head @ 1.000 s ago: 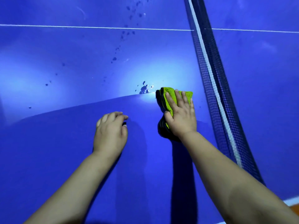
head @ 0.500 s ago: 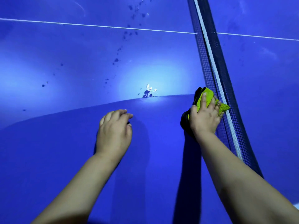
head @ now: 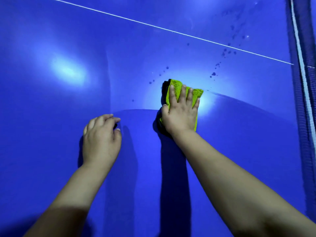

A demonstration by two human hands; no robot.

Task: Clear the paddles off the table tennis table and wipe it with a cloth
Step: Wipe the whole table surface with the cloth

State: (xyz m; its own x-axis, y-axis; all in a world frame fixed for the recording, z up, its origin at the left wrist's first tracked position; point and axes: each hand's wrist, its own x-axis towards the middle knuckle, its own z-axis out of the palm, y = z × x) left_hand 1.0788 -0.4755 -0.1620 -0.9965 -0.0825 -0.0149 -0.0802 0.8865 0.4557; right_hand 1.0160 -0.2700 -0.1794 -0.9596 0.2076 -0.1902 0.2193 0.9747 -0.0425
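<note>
The green cloth [head: 197, 93] lies on the blue bench [head: 51, 117] under the right hand [head: 181, 113], whose straight, spread fingers [head: 182, 93] press it, its edge showing past the fingertips. The left hand [head: 100, 139] rests nearby, fingers loosely curled, empty

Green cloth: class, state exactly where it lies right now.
Head view: the green cloth lies on the blue table right of centre, pressed under the right hand, dark droplets just beyond it, the net further right.
</note>
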